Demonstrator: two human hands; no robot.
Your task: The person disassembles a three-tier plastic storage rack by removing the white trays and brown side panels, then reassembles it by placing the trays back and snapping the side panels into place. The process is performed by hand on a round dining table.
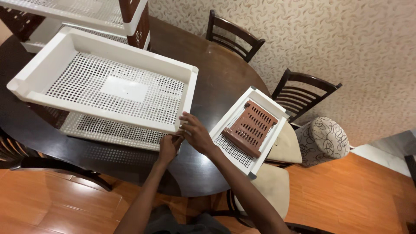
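Both hands together at the near right corner of the big white perforated tray (110, 89), raised above the dark oval bench (216, 78) on its corner supports. Right hand (196, 133) pressed against that corner, fingers curled round the white rim just where the front wall meets the right end wall. Left hand (168, 147) just below and slightly to the left, closed on something small and dark under the corner (most likely a brown corner post, though too hidden by the fingers to be sure). Hands touching each other.

Tray stretching up and to the left from the hands, long axis running from the far left end down toward this corner, so the bulk of it well away from both wrists. Another perforated white shelf (112, 130) lying beneath it, level with the left hand. Right hand nearer the rim; left hand nearer the underside.

Just to the right, apart from the hands, a smaller white tray (264, 143) slanted across the bench edge, holding a brown slotted panel (251, 128). More white-and-brown shelving (130, 17) at the far end. Dark wooden chairs (234, 37) along the wallpapered wall.
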